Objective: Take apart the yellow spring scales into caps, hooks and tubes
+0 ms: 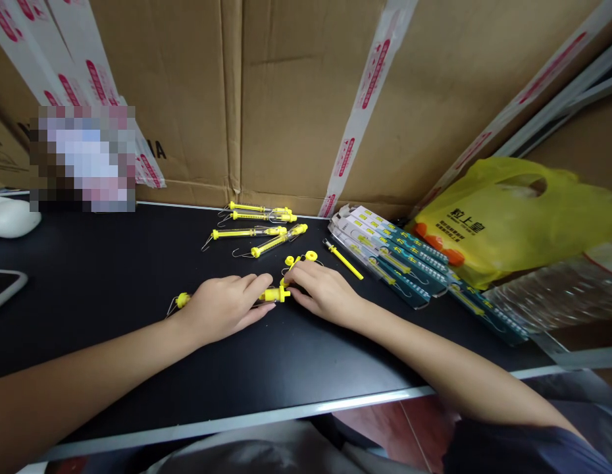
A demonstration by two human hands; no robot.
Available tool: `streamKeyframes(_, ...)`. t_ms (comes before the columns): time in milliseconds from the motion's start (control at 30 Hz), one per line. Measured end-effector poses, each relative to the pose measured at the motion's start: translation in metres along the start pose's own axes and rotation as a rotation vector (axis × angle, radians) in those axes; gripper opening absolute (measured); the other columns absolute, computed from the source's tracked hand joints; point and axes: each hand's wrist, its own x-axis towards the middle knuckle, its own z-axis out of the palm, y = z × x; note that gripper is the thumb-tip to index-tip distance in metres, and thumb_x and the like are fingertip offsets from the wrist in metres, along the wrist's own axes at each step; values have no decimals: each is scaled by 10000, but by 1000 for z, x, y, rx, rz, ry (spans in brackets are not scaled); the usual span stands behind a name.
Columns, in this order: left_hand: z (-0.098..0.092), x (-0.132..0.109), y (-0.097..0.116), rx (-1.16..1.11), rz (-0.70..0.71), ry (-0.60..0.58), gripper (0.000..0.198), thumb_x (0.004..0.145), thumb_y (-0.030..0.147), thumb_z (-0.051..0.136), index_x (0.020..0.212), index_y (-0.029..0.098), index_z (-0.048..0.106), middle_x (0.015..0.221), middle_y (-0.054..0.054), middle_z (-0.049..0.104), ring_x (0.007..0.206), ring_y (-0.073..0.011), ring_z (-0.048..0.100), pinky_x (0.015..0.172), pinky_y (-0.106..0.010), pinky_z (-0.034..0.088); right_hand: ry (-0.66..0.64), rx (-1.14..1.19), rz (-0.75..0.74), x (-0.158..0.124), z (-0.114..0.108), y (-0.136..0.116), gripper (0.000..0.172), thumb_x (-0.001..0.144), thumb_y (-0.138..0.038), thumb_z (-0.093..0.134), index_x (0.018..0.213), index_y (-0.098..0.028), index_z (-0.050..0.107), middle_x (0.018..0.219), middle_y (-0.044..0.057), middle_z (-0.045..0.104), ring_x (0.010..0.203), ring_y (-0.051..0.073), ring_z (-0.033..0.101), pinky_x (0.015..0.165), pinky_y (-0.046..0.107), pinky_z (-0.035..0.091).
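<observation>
Left of the box stack [385, 253], I had the left hand [224, 301] wrapped around a yellow spring scale [273, 295], one end protruding past its fingers; the right hand [323, 291] bunched just beside, its grip hidden.

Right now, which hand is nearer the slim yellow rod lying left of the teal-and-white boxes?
Right. The right hand is just short of the rod and to its left; the left hand is farther left, holding a yellow hooked tube.
</observation>
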Motion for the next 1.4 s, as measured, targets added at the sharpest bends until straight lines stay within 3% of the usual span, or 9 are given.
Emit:
streamKeyframes(133,1,0,0,3,1,11,267,912,419,443,999,176,510,751,12,646,638,-151,643,499,-247,363,-31,-80,-46,1,-1,2,230,926,-196,418,1052,-167,607,935,86,590,866,195,537,774,318,462)
streamKeyframes(300,2,0,0,0,9,-10,202,910,343,437,1014,189,515,771,22,634,662,-146,639,525,-249,383,-17,-143,-15,1,-1,5,332,922,-178,410,1218,-124,552,1062,119,590,955,231,537,848,381,471)
streamKeyframes(500,1,-1,0,-18,2,-34,192,893,284,444,1046,205,529,806,25,629,704,-145,638,555,-247,408,-3,-97,-27,2,-4,4,347,918,-154,401,1241,-119,525,1127,129,592,1026,238,527,929,409,439)
streamKeyframes(667,1,-1,-1,-36,3,-43,215,891,295,460,1071,206,534,829,20,629,728,-149,635,579,-251,429,62,98,-11,1,-13,-4,280,947,-259,387,1142,-151,557,1071,106,624,953,216,541,882,393,436)
streamKeyframes(800,-1,-1,0,-62,40,-2,233,895,307,475,1094,200,533,848,14,633,755,-145,627,613,-249,447,36,190,-29,-1,-14,-11,316,902,-401,487,1086,-152,553,982,93,630,875,212,534,799,364,450)
streamKeyframes(1000,-2,0,-2,-122,93,58,324,894,336,475,1178,181,488,943,-20,633,820,-166,607,667,-265,479,89,382,54,-2,-13,-15,252,867,-355,564,1044,-180,524,933,62,617,826,172,551,758,304,460)
streamKeyframes(1133,-2,2,-2,-162,92,101,296,883,217,441,1173,169,483,1033,-53,605,912,-184,602,749,-287,504,96,510,98,-3,-14,-17,228,846,-356,591,991,-188,533,890,36,593,786,147,532,732,274,450)
streamKeyframes(1300,-4,0,0,-237,-5,147,283,900,236,438,1174,177,475,1088,-79,546,876,-164,617,689,-259,524,77,850,230,-1,-10,-22,231,806,-371,636,887,-170,556,778,-6,557,652,98,488,607,218,426)
streamKeyframes(1400,-6,1,2,-309,-42,138,261,920,248,420,1164,167,461,1056,-71,568,917,-164,609,755,-266,522,34,1040,252,0,-8,-27,226,809,-364,632,779,-147,576,677,-21,544,609,89,493,592,215,431)
